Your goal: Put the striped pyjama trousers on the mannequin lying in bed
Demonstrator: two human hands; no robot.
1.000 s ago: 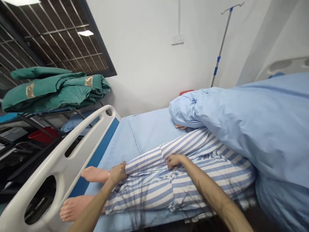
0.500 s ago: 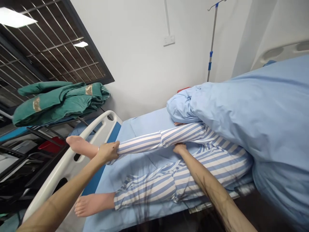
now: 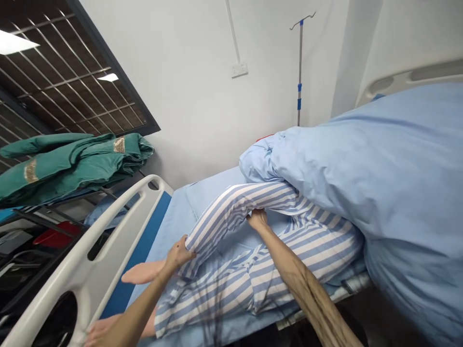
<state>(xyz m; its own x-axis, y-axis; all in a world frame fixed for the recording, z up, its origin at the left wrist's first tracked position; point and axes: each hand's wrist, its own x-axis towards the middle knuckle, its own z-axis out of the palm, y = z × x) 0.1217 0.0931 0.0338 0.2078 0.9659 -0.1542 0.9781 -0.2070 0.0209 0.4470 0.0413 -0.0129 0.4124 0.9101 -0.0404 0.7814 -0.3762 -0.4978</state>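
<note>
The left hand (image 3: pixel 179 255) is grasping the lower end of a bent leg (image 3: pixel 224 217) in striped pajamas, and the right hand (image 3: pixel 257 220) is gripping under its knee, holding it raised above the blue bed sheet (image 3: pixel 170 231), just beside a bunched blue quilt (image 3: pixel 379 183).

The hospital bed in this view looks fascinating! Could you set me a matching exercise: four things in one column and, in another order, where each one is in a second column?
Things:
1. left hand
2. right hand
3. bundled green cloth
4. IV pole

Places:
A. Standing before the wall
B. Under the bend of the raised striped trouser leg
C. Holding the lower end of that leg
D. Lying beyond the white bed rail

Right pairs: 1-C, 2-B, 3-D, 4-A.
</note>
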